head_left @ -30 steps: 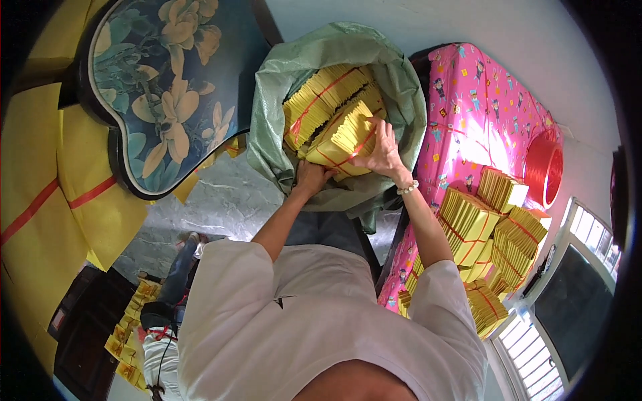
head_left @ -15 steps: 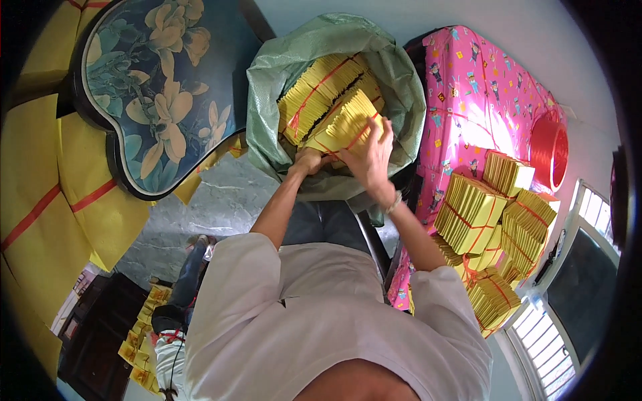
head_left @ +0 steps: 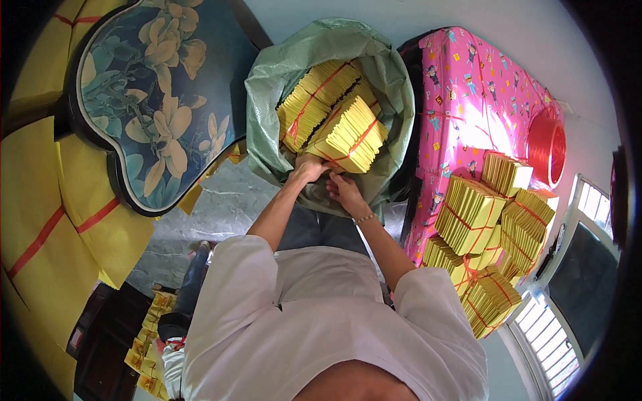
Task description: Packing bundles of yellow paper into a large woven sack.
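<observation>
Both hands have come down since the earlier frames, when the right hand lay on top of a yellow bundle; now they sit together at the near lip of the green sack (head_left: pixel 267 87). That tied yellow bundle (head_left: pixel 351 134) lies tilted inside the sack, just beyond the fingers, with a red string across it. A second yellow bundle (head_left: pixel 311 100) lies beyond it and to the left, deeper in the sack.

The left hand (head_left: pixel 309 168) is curled at the bundle's near edge, its fingers bent and seemingly touching the paper; whether they actually pinch it cannot be told. The right hand (head_left: pixel 344 189), with a beaded bracelet on the wrist, is just beside the left one, fingers folded inward against the sack's inner wall; its grip cannot be told either.

Right of the fingers stands a counter covered in a pink patterned cloth (head_left: pixel 468 100), bearing a stack of tied yellow bundles (head_left: pixel 481 220) and a red spool (head_left: pixel 547 148). Left of the fingers is a chair with a floral cushion (head_left: pixel 154 107), and farther left lie large yellow sheets with red bands (head_left: pixel 47 220).
</observation>
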A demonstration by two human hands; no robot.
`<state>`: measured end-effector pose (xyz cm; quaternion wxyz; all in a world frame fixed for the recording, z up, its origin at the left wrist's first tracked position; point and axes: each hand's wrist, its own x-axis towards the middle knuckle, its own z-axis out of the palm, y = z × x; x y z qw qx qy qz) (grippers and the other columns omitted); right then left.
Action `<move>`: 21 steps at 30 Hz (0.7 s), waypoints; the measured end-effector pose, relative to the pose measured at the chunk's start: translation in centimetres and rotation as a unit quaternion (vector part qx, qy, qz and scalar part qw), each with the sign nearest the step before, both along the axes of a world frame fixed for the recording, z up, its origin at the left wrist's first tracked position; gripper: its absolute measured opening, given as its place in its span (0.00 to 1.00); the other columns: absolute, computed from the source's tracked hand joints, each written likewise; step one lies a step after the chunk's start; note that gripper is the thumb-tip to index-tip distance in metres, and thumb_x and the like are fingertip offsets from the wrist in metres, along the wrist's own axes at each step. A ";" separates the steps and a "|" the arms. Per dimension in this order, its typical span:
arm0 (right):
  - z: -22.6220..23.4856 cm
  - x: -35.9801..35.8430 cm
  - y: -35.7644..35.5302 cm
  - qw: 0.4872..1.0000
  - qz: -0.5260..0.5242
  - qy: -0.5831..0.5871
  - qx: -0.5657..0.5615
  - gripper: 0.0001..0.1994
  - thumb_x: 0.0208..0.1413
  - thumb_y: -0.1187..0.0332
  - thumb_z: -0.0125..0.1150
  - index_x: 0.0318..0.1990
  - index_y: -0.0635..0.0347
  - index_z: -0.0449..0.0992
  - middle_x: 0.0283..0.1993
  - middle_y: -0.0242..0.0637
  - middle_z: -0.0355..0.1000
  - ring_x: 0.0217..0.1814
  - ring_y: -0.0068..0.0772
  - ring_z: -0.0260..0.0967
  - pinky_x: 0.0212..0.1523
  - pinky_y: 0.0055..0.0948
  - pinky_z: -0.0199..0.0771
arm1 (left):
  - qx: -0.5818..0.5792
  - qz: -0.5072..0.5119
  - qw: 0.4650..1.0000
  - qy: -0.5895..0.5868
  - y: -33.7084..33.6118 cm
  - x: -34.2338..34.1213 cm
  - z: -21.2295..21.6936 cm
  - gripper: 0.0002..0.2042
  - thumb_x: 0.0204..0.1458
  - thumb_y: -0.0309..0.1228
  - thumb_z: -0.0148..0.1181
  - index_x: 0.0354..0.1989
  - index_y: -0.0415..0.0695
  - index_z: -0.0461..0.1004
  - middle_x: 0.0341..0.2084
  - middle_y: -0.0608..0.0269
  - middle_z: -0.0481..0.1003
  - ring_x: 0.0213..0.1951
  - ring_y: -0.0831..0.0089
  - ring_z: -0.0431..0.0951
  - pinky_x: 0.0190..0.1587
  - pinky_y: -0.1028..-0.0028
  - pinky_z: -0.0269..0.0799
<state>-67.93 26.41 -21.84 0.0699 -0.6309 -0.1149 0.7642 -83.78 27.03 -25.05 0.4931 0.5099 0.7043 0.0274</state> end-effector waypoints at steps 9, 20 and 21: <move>0.0 -0.6 1.1 0.979 0.086 -0.119 0.141 0.17 0.59 0.57 0.54 0.45 0.61 0.69 0.27 0.37 0.71 0.14 0.28 0.68 0.14 0.28 0.72 | 0.048 -0.016 0.999 -0.008 -0.7 1.0 -0.3 0.21 0.53 0.50 0.51 0.47 0.48 0.73 0.40 0.49 0.75 0.42 0.52 0.75 0.41 0.59 0.70; -1.5 -1.5 0.7 0.982 0.050 -0.112 0.145 0.15 0.59 0.56 0.53 0.42 0.60 0.71 0.20 0.32 0.66 0.11 0.23 0.62 0.11 0.24 0.68 | 0.235 0.034 0.971 0.038 -4.9 2.9 1.4 0.28 0.46 0.27 0.57 0.56 0.28 0.56 0.55 0.40 0.57 0.58 0.44 0.56 0.58 0.58 0.58; -1.7 -1.6 0.6 0.977 0.051 -0.126 0.166 0.15 0.60 0.57 0.53 0.42 0.61 0.71 0.19 0.32 0.65 0.11 0.23 0.60 0.11 0.24 0.67 | 0.234 0.033 0.971 0.039 -4.8 2.8 1.5 0.28 0.46 0.27 0.57 0.56 0.28 0.56 0.55 0.40 0.57 0.58 0.44 0.56 0.58 0.58 0.58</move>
